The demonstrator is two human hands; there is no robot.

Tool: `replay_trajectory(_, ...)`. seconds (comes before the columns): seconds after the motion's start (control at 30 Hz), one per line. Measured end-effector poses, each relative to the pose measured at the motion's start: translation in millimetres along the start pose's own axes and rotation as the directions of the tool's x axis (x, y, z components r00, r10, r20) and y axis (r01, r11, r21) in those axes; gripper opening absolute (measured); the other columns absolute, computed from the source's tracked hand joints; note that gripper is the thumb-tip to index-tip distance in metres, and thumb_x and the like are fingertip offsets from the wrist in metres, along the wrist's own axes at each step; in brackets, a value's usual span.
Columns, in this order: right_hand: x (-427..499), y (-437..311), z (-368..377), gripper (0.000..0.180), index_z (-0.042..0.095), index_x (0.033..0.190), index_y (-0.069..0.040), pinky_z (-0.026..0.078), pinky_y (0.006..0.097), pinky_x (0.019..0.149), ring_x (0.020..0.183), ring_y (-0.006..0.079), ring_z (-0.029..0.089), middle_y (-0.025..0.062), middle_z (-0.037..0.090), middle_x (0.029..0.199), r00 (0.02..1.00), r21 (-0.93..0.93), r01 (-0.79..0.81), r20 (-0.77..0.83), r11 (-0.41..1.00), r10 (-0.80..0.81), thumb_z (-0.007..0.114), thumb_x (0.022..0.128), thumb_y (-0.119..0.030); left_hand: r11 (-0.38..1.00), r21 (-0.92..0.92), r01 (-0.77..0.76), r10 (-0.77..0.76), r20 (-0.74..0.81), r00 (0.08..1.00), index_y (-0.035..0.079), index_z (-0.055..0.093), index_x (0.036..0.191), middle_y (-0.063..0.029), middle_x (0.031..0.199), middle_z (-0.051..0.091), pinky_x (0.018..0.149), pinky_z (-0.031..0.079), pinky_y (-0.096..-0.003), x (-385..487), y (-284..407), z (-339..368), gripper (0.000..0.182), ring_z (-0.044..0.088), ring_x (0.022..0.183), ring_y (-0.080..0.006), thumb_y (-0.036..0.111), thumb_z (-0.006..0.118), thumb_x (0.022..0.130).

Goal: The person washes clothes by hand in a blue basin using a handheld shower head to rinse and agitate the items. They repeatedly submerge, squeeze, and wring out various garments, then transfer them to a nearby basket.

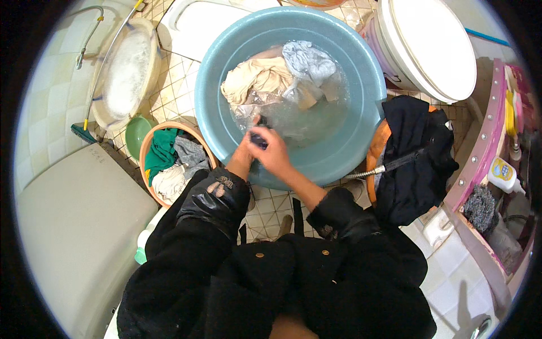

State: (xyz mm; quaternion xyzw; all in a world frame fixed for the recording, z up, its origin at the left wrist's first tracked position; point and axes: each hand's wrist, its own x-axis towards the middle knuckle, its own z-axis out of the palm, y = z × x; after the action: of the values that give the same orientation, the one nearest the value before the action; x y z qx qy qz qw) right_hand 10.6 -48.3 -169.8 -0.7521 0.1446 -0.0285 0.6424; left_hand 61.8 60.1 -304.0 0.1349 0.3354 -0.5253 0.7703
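A large blue plastic tub [355, 140] of cloudy water stands before me. Over its near side, my left hand [242, 153] and my right hand [273, 150] meet around a small dark cloth [259, 141], possibly a sock. Both hands grip it, and my fingers hide much of it. Beyond them in the water lie a bunched cream garment [258, 78] and a light blue garment [309, 61]. Thin pale, see-through material floats between these garments and my hands.
An orange basin [145, 146] at left holds green, grey and white clothes. A black garment [406, 169] drapes over an orange container at right, near a shower hose [364, 173]. A lidded white bucket [432, 46], green bowl [137, 135] and suds-filled basin [99, 101] surround the tub.
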Motion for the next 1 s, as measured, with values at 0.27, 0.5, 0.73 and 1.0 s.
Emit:
replay_trajectory(0.27, 50.4, 95.6, -51.6, 0.034, 0.056, 0.097, -0.008, 0.043, 0.0471, 0.071, 0.084, 0.0343, 0.056, 0.0135, 0.057, 0.088, 0.878, -0.569, -0.477, -0.270, 0.670, 0.395, 0.056, 0.076, -0.036, 0.903, 0.423, -0.077, 0.305, -0.502, 0.809, -0.001, 0.050, 0.109, -0.0119, 0.099, 0.060, 0.074, 0.051, -0.0406, 27.9, -59.4, 53.8, 0.038, 0.060, 0.086, -0.0254, 0.023, 0.057, 0.082)
replay_trajectory(0.5, 38.4, 127.8, -82.1, 0.072, 0.040, 0.124, -0.006, 0.038, 0.0498, 0.084, 0.105, 0.0383, 0.043, 0.0207, 0.046, 0.114, 0.778, -0.662, -0.625, -0.483, 0.415, 0.402, 0.065, 0.069, -0.048, 0.922, 0.382, 0.060, 0.227, -0.661, 0.715, 0.017, 0.035, 0.130, -0.0135, 0.134, 0.036, 0.091, 0.022, -0.0681, 12.7, -35.7, 45.1, 0.055, 0.034, 0.123, -0.0332, 0.047, 0.047, 0.086)
replay_trajectory(0.73, -5.3, 13.9, -3.3, 0.033, 0.060, 0.100, -0.016, 0.046, 0.0400, 0.072, 0.080, 0.0370, 0.057, 0.0162, 0.058, 0.086, 0.997, -0.083, -0.063, 0.031, 0.995, 0.066, 0.061, 0.067, -0.013, 0.993, 0.011, -0.120, 0.119, -0.251, 0.961, 0.012, 0.052, 0.115, -0.0165, 0.122, 0.048, 0.098, 0.026, -0.0545, 11.5, -2.3, 9.6, 0.054, 0.041, 0.115, -0.0313, 0.054, 0.050, 0.081)
replay_trajectory(1.0, 44.6, 79.7, -31.2, 0.024, 0.058, 0.090, -0.011, 0.044, 0.0474, 0.067, 0.080, 0.0380, 0.056, 0.0171, 0.058, 0.088, 0.918, -0.517, -0.396, -0.231, 0.759, 0.322, 0.060, 0.077, -0.031, 0.876, 0.475, -0.087, 0.346, -0.491, 0.800, -0.004, 0.051, 0.108, -0.0153, 0.098, 0.059, 0.075, 0.047, -0.0429, 21.8, -58.9, 59.5, 0.049, 0.058, 0.084, -0.0290, 0.034, 0.062, 0.079)
